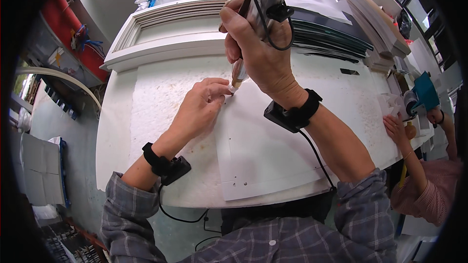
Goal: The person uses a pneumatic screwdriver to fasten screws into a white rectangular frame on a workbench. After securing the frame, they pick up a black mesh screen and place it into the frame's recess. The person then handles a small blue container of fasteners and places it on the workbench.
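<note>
My right hand [263, 44] is wrapped around a metal-bodied inline screwdriver [263, 7] with a black top and a side lever. The tool is tilted, its narrow tip pointing down to the upper left corner of a white panel [273, 151]. Right beside that tip, my left hand [201, 104] brings its thumb and forefinger together; whatever they pinch is too small to make out. Small dark screws or holes [240, 183] dot the panel's near left corner. A black strap with a small box sits on each of my wrists.
White frames [168, 48] are stacked behind my hands on the white table [114, 131]. Dark glass-like sheets [331, 31] and pale boards [378, 22] lie at the back right. At the right edge another person's hand [396, 129] rests near a teal tool [425, 90].
</note>
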Demonstrator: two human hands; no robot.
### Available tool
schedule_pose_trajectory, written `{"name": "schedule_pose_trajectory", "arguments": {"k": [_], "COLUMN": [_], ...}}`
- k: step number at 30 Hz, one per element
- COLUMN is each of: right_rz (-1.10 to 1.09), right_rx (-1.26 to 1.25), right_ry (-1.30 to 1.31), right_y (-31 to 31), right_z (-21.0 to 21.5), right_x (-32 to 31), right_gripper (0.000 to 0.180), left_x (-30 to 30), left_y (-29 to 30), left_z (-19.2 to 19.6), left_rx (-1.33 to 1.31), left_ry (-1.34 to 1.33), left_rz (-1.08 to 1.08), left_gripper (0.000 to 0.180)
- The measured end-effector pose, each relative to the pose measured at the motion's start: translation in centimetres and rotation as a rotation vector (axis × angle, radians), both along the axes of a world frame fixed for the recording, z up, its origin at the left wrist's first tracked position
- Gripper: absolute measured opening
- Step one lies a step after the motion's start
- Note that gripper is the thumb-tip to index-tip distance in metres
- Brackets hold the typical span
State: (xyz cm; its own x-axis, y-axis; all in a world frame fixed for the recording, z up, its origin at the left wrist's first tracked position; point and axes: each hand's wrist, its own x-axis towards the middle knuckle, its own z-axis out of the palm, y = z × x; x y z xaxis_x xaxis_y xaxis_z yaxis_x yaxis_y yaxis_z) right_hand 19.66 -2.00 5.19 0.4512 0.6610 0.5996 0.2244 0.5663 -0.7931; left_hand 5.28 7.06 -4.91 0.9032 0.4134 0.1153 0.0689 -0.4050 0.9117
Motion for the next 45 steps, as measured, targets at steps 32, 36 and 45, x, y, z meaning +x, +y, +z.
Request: {"name": "schedule_pose_trajectory", "arguments": {"k": [32, 36, 45], "right_rz": [0.092, 0.065, 0.15], "right_rx": [-0.097, -0.133, -0.018], "right_ry": [-0.06, -0.083, 0.01], "right_y": [0.9, 0.5, -1.1], "right_z": [-1.3, -1.9, 1.9], "right_x": [1.0, 0.7, 1.2], "right_gripper": [0.018, 0.025, 0.022], "left_x": [-2.8, -2.9, -2.4], "left_y": [-1.2, -1.4, -2.4], "left_z": [1.9, 2.3, 2.9], "left_rx": [0.74, 0.813, 0.937], "left_ry": [0.094, 0.126, 0.169], "left_rz": [-0.11, -0.117, -0.094], "left_gripper": [0.039, 0.045, 0.04]}}
